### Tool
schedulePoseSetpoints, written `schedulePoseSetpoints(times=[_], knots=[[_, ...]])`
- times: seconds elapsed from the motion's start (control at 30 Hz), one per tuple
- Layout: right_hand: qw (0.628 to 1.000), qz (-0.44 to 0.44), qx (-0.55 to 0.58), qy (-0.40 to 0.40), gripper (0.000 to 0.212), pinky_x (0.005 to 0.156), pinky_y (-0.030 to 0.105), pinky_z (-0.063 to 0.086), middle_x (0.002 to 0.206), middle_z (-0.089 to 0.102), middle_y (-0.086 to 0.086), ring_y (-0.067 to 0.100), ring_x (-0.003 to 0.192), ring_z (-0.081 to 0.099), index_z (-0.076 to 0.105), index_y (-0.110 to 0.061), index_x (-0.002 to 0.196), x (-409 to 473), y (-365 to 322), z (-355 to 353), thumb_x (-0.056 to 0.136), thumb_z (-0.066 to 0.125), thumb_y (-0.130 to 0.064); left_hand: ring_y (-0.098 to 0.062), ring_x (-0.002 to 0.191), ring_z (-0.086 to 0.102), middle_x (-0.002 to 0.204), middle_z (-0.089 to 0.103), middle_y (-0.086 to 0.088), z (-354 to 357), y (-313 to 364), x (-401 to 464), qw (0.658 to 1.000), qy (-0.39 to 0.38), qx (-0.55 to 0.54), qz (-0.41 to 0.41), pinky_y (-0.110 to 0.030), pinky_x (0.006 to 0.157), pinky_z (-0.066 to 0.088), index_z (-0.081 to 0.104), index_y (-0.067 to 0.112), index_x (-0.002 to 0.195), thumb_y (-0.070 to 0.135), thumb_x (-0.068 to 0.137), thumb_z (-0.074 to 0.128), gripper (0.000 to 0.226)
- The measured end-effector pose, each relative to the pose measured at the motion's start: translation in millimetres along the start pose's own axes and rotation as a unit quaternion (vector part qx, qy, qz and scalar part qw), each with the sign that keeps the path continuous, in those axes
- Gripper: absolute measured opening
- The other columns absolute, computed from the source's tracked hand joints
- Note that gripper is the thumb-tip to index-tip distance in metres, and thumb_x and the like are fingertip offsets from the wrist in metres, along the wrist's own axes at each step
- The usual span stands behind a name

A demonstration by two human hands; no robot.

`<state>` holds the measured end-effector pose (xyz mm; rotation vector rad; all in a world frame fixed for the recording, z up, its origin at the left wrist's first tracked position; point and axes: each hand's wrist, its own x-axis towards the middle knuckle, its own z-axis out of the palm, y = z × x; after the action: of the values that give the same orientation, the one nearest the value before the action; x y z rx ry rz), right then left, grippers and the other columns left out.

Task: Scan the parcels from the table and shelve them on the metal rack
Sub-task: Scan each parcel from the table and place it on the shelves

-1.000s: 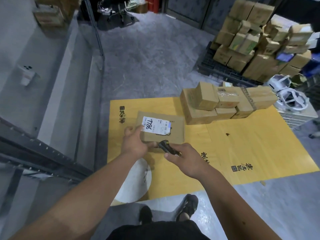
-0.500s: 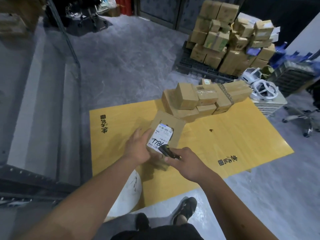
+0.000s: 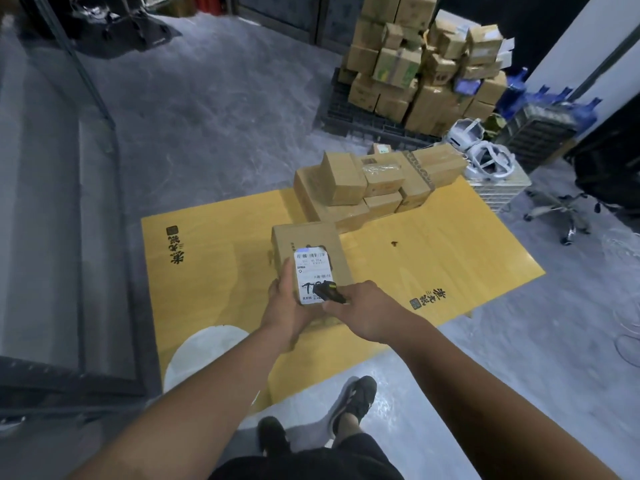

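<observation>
Grey concrete floor (image 3: 194,109) all round, with a yellow tabletop (image 3: 214,258) at centre bearing black printed characters near its 9 o'clock and 4 o'clock edges. At 12 o'clock on the tabletop, a pile of brown parcels (image 3: 374,185), stacked in two layers and touching one another. Beyond, at 1 o'clock, a bigger heap of cartons (image 3: 422,67) on a dark pallet (image 3: 346,119). At 2 o'clock, white fan-like frames (image 3: 485,157) on a white crate (image 3: 498,192), just beside the tabletop's far corner. At 9 o'clock, part of the grey metal rack (image 3: 97,209), seen blurred along the left edge.

Near the tabletop's middle, toward 6 o'clock, one cardboard parcel (image 3: 311,244), tilted up with its labelled face toward the camera. White shipping label (image 3: 311,275) on that face, barcode at its top, black handwriting lower down. Left hand (image 3: 287,306) gripping the parcel's near left corner, fingers curled round the edge, thumb along the side. Right hand (image 3: 367,310) closed round a small black scanner (image 3: 330,292), nose pointed at the label's lower part and overlapping it in view; touching or not, cannot tell.

At 7 o'clock, a round white patch (image 3: 204,355) on the tabletop's near corner. At 6 o'clock, below the tabletop edge, dark shoes (image 3: 356,400) and black shorts (image 3: 304,462).
</observation>
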<state>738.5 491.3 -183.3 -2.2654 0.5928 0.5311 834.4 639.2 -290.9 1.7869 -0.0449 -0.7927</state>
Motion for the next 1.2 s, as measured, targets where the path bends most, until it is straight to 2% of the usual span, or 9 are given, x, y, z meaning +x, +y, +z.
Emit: schedulePoseSetpoints(times=[0.17,0.27,0.4,0.5,0.6,0.77,0.9,1.0,1.2], knots=[[0.994,-0.017,-0.105,-0.006,0.039,0.076,0.035,0.047,0.085,0.061,0.010,0.021,0.103,0.044,0.069,-0.018,0.121,-21,2,-17,0.106,0.049,-0.048,-0.025,0.114,0.072,0.138,0.067,-0.007,16,14,-12,0.991,-0.012,-0.122,-0.053,-0.043,0.085,0.060,0.056,0.038,0.142,0.050,0.088,0.080,0.060],[0.992,-0.007,-0.121,-0.028,0.040,0.065,0.032,0.040,0.093,0.062,0.012,0.012,0.082,0.048,0.069,-0.019,0.120,-34,6,-18,0.107,0.047,-0.050,-0.008,0.149,0.033,0.167,0.026,0.012,21,-4,-11,0.996,0.012,-0.082,-0.028,-0.031,0.119,0.031,0.013,0.051,0.162,0.038,0.068,0.098,0.127],[0.987,0.014,-0.139,-0.073,0.040,0.061,0.033,0.039,0.085,0.060,0.006,0.019,0.071,0.052,0.070,-0.014,0.112,-50,10,-15,0.107,0.050,-0.048,-0.005,0.156,0.014,0.170,0.014,0.018,26,-20,-23,0.998,-0.003,-0.057,0.024,-0.035,0.129,0.015,0.008,0.059,0.159,0.075,0.051,0.091,0.137],[0.986,0.019,-0.141,-0.087,0.040,0.065,0.035,0.041,0.087,0.063,0.008,0.021,0.074,0.055,0.069,-0.012,0.108,-59,11,-14,0.106,0.052,-0.049,0.009,0.142,0.028,0.159,0.026,0.026,29,-18,-36,0.994,-0.011,-0.065,0.087,-0.030,0.125,0.021,0.015,0.047,0.162,0.044,0.067,0.098,0.126],[0.983,0.037,-0.147,-0.101,0.043,0.067,0.034,0.043,0.096,0.069,0.012,0.024,0.079,0.060,0.070,-0.012,0.114,-65,10,-15,0.106,0.052,-0.051,-0.006,0.127,0.057,0.148,0.044,0.010,31,-14,-46,0.993,0.030,-0.037,0.105,-0.041,0.100,0.057,0.032,0.044,0.157,0.037,0.059,0.101,0.120],[0.983,0.059,-0.136,-0.110,0.039,0.064,0.033,0.043,0.085,0.061,0.005,0.020,0.073,0.055,0.068,-0.015,0.103,-71,12,-17,0.104,0.054,-0.051,-0.009,0.130,0.048,0.155,0.034,0.012,30,-20,-54,0.994,0.031,-0.026,0.097,-0.002,0.081,0.043,0.009,0.045,0.164,0.005,0.069,0.095,0.134],[0.984,0.046,-0.142,-0.096,0.044,0.062,0.031,0.043,0.082,0.060,0.004,0.018,0.070,0.054,0.071,-0.014,0.111,-74,13,-23,0.104,0.054,-0.054,-0.007,0.119,0.056,0.153,0.044,0.007,33,-6,-59,0.990,0.027,-0.103,0.089,-0.004,0.074,0.051,0.017,0.034,0.164,-0.012,0.075,0.085,0.122],[0.986,0.032,-0.136,-0.093,0.047,0.058,0.027,0.042,0.079,0.059,0.002,0.015,0.065,0.053,0.073,-0.018,0.124,-74,11,-28,0.102,0.059,-0.057,-0.004,0.108,0.067,0.129,0.063,0.024,35,2,-60,0.983,0.041,-0.168,0.061,-0.018,0.078,0.058,0.039,0.049,0.146,-0.008,0.089,0.076,0.089],[0.983,-0.016,-0.149,-0.106,0.063,0.071,0.030,0.051,0.119,0.072,0.010,0.019,0.092,0.068,0.066,-0.027,0.142,-64,4,-31,0.091,0.072,-0.064,-0.027,0.093,0.077,0.114,0.078,-0.007,36,13,-67,0.940,0.085,-0.329,-0.024,-0.038,0.064,0.059,0.071,0.034,0.125,0.049,0.104,0.059,0.029]])
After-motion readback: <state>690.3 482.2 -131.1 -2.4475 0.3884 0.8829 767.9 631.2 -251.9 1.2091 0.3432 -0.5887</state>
